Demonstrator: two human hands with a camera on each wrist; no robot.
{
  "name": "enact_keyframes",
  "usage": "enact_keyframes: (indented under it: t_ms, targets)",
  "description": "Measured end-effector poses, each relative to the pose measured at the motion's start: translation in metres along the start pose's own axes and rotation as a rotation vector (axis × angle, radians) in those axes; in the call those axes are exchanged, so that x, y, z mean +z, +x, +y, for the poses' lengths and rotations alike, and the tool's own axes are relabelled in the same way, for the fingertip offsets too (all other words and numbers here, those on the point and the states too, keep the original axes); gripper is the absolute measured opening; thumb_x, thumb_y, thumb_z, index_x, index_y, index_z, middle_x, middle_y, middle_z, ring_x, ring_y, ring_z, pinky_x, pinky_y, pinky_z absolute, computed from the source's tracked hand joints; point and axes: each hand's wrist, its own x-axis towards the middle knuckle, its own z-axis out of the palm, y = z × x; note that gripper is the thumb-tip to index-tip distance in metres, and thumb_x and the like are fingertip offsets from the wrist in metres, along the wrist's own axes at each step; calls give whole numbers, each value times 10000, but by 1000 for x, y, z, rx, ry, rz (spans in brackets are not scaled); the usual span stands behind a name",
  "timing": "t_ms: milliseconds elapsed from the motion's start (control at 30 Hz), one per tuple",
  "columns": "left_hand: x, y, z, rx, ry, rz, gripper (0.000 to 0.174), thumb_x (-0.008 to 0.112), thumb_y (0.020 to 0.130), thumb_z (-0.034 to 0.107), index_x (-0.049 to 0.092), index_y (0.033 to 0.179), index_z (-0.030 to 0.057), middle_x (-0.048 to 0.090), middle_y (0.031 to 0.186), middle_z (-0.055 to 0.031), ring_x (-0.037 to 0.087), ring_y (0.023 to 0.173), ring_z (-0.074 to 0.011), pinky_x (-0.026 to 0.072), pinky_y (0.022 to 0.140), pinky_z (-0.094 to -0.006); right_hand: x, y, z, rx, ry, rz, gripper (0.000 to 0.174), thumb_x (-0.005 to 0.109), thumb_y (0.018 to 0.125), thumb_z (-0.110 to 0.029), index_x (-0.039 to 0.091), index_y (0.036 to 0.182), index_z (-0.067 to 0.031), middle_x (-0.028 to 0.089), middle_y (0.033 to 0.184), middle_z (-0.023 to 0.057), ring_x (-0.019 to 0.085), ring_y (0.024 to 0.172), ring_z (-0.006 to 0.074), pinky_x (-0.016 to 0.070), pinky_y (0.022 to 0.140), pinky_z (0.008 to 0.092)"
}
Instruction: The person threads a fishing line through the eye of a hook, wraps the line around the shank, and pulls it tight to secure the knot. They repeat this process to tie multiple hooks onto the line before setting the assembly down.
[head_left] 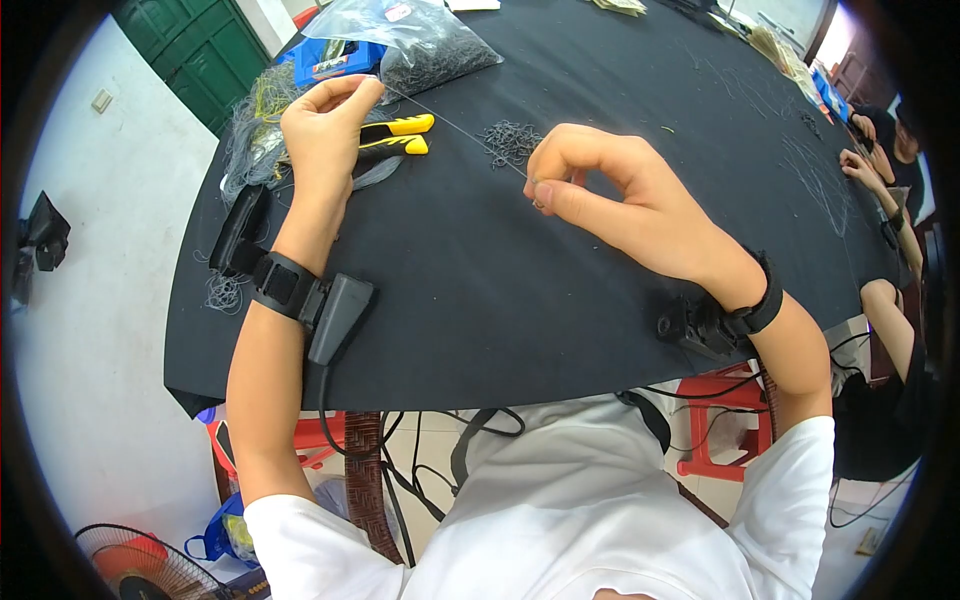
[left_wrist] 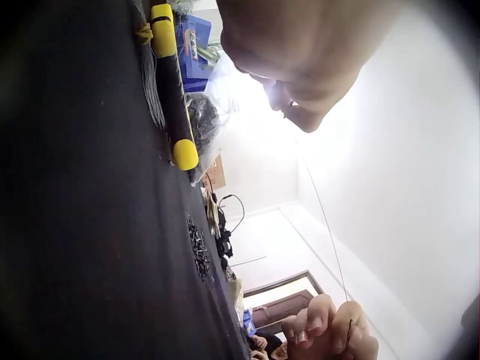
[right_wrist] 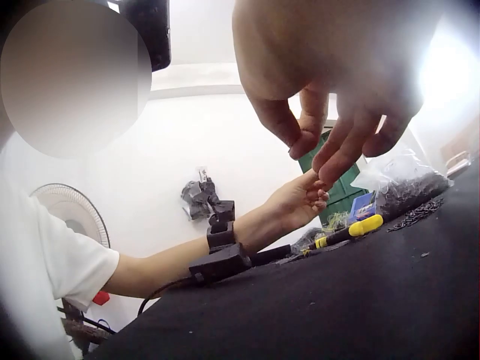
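The left hand (head_left: 325,130) and the right hand (head_left: 630,205) are each pinching a thin grey thread (head_left: 453,126) between thumb and fingers, the thread stretching between them above the black cloth-covered table (head_left: 520,310). Beyond them, a clear plastic bag (head_left: 405,22) is holding a mass of small dark grey pieces (head_left: 440,58), and beside it a blue plastic box (head_left: 312,68) is holding items too small to identify. A loose dark grey pile (head_left: 512,142) and yellow-and-black handles (head_left: 402,147) are lying nearer.
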Motion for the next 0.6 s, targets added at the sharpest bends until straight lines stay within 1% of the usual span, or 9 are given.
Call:
enact_keyframes:
  t_ms: [33,133,300,400,500,600]
  targets:
    - [-2,2,-2,1,10,9,213,721,702,81,648,855,-48,639,797,-72,589,716,-100,455,683,-193,-1,0,-1,8,-7,-20,113,537,842,-98,540,762,-19,547,824,25,487,728,100,391,667,248]
    - [-4,5,-5,-1,28,24,210,719,702,79,648,854,-47,637,795,-71,588,714,-103,455,686,-197,1,0,1,-5,1,18,152,545,817,-170,549,770,-26,543,737,23,515,705,109,397,668,260]
    - [-4,6,-7,-6,16,1,218,718,711,86,650,875,-42,638,810,-65,580,738,-98,443,697,-192,2,1,1,18,2,23,170,559,815,-183,571,774,-19,561,727,25,522,694,107,398,653,257]
    - [-5,8,-8,-51,-92,-12,201,704,736,86,652,889,-33,639,832,-56,570,763,-86,425,708,-181,1,1,0,62,-58,17,180,572,811,-187,606,779,-13,583,705,33,531,657,107,409,618,261]
    - [3,-3,4,-70,-186,-108,200,621,826,119,634,959,-29,631,926,-58,508,794,-71,383,698,-187,-1,1,8,83,-114,27,166,592,800,-172,635,781,-12,598,688,40,540,623,110,422,583,259]
    - [19,-23,27,-80,-278,-177,170,656,788,94,652,921,-11,647,872,-45,561,771,-60,406,676,-165,1,1,23,82,-144,67,143,609,793,-147,642,818,-10,605,696,33,548,629,92,432,572,241]
